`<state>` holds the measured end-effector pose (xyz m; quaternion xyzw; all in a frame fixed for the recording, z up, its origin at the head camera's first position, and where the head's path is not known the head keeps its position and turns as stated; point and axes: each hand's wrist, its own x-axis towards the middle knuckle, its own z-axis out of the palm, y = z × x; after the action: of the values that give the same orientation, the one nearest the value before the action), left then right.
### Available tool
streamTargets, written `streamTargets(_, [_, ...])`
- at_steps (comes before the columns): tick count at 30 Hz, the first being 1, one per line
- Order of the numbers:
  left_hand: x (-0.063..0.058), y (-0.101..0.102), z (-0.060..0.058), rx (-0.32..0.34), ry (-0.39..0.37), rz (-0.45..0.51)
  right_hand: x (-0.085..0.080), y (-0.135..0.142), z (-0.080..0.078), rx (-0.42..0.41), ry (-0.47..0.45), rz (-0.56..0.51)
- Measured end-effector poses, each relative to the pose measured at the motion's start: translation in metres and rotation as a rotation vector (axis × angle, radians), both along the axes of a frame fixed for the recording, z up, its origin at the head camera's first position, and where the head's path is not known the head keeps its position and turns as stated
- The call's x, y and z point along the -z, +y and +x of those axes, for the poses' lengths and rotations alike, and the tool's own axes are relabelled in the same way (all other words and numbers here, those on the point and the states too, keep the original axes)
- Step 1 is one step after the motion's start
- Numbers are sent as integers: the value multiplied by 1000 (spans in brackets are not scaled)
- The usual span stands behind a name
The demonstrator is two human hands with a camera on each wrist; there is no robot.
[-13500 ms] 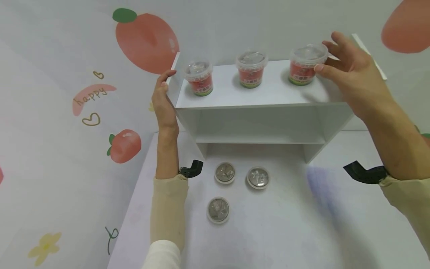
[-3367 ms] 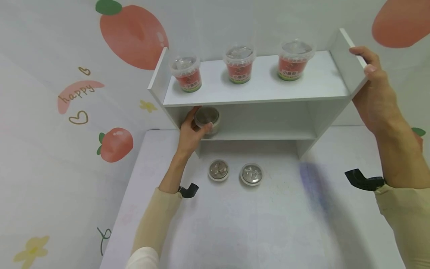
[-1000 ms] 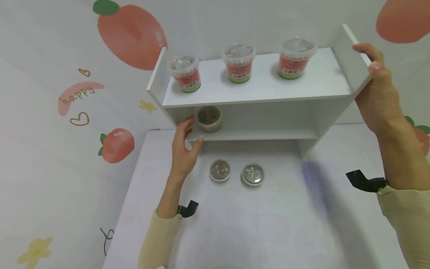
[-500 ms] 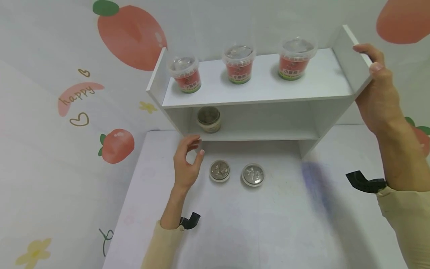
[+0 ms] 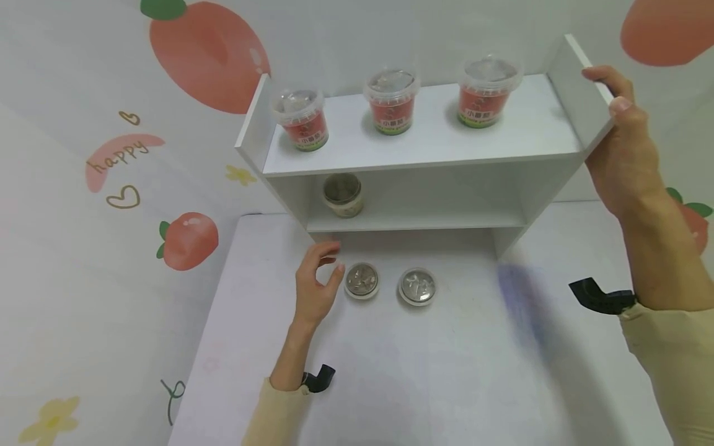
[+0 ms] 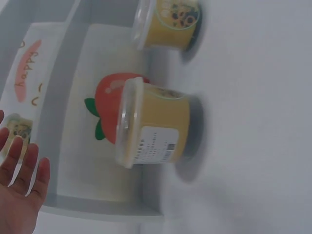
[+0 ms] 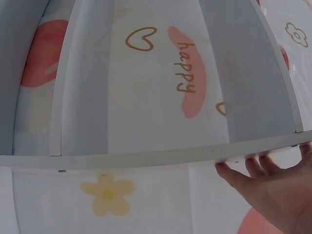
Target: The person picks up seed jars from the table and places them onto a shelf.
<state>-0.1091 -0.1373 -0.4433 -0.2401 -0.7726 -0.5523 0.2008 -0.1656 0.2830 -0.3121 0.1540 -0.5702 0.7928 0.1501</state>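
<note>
My left hand (image 5: pixel 315 288) hovers beside a lidded tub (image 5: pixel 361 280) on the white table, thumb and fingers apart with nothing between them. That tub (image 6: pixel 161 122) shows yellow sides and a white label in the left wrist view. To its right sits a matching tub (image 5: pixel 417 286). Another tub (image 5: pixel 343 195) stands at the left end of the white shelf unit's (image 5: pixel 424 162) middle level. My right hand (image 5: pixel 627 148) grips the unit's right side panel by its front edge, thumb in front; in the right wrist view, fingers (image 7: pixel 234 173) touch the panel.
On the top shelf stand three clear-lidded cups with red labels: a left cup (image 5: pixel 304 127), a middle cup (image 5: pixel 392 108) and a right cup (image 5: pixel 484 99). Behind the unit is a wall (image 5: pixel 346 37) with fruit pictures. The table (image 5: pixel 390 384) extends in front.
My left hand set a tub on the middle shelf, let go and came down to the left tub on the table. Earlier, my right hand moved from the right cup to the side panel.
</note>
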Motion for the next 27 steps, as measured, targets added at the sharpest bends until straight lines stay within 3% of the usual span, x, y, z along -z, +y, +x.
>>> streamTargets(5, [12, 0, 6, 15, -53, -10, 4, 6, -2, 4, -15, 26])
streamTargets(13, [32, -2, 13, 21, -154, -57, 0, -1, -1, -5, 4, -25])
streamTargets(23, [40, -4, 19, 42, -247, -105, 2, -1, -1, 6, -14, 0])
streamTargets(27, [55, -5, 16, 62, -328, -116, 2, 0, -1, 15, -12, 6])
